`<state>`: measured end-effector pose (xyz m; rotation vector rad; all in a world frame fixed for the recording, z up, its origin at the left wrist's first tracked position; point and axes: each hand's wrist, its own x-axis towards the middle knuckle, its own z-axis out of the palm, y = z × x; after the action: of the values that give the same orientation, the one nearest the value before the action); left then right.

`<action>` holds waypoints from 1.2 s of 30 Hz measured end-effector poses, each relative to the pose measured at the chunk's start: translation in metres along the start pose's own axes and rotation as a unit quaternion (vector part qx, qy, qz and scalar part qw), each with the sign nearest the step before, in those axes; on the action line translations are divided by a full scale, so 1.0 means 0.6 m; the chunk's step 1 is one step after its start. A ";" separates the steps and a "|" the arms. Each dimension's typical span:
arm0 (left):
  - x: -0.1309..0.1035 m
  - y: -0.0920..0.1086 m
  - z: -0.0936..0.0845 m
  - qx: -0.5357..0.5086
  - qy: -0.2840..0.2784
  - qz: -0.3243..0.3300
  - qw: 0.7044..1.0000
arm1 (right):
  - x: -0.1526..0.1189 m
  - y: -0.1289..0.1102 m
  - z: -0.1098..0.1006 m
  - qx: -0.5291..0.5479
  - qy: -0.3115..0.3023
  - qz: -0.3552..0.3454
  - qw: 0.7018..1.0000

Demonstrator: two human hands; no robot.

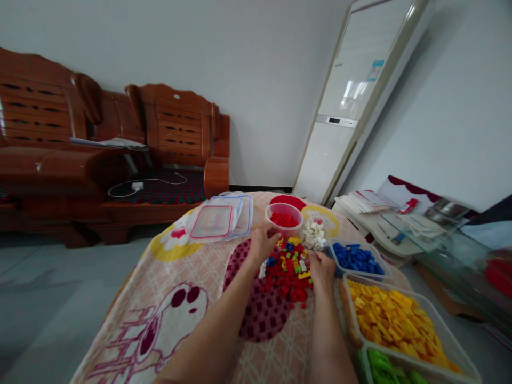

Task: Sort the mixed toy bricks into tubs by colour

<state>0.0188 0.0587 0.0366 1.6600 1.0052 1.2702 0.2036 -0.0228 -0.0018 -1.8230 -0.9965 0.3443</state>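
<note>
A mixed pile of small plastic building bricks (286,274), mostly red with some yellow, green, blue and white, lies on the tablecloth between my hands. My left hand (263,244) is at the pile's left edge, just below a round pink tub (283,232). Its fingers are bent together; whatever they hold is too small to make out. Red bricks (284,220) fill part of the tub. At the pile's right edge is my right hand (321,266), its fingertips pinched together close to the loose bricks. What lies between them is hidden.
White bricks (314,233) sit in a clear container behind the pile. Along the right stand tubs of blue bricks (358,258), yellow bricks (394,320) and green bricks (386,368). Clear lids (214,221) are stacked back left. A red lid (288,201) lies behind the pink tub.
</note>
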 end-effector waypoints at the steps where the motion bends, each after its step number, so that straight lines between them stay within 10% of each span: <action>1: 0.001 0.003 0.003 -0.057 0.024 -0.016 0.998 | 0.000 0.000 0.000 -0.005 0.000 -0.002 1.000; 6: 0.005 0.008 0.021 -0.256 0.060 -0.061 0.963 | -0.001 -0.002 0.001 -0.020 0.004 -0.008 1.000; 12: 0.014 0.009 0.033 -0.257 0.062 -0.005 0.964 | -0.002 -0.006 0.002 -0.025 0.002 -0.006 1.000; 19: 0.008 0.000 0.018 -0.016 0.050 0.061 0.997 | -0.002 -0.007 0.002 -0.037 0.001 -0.008 0.999; 25: -0.002 0.000 0.008 0.226 0.005 0.172 0.959 | -0.005 -0.012 -0.001 -0.063 -0.004 -0.012 0.998; 36: 0.002 0.017 -0.004 0.279 -0.039 0.149 0.948 | -0.013 -0.031 -0.005 -0.073 0.028 -0.023 0.997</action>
<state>0.0180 0.0561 0.0468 2.3516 1.1666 1.1555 0.1915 -0.0276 0.0140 -1.9279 -1.0452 0.1952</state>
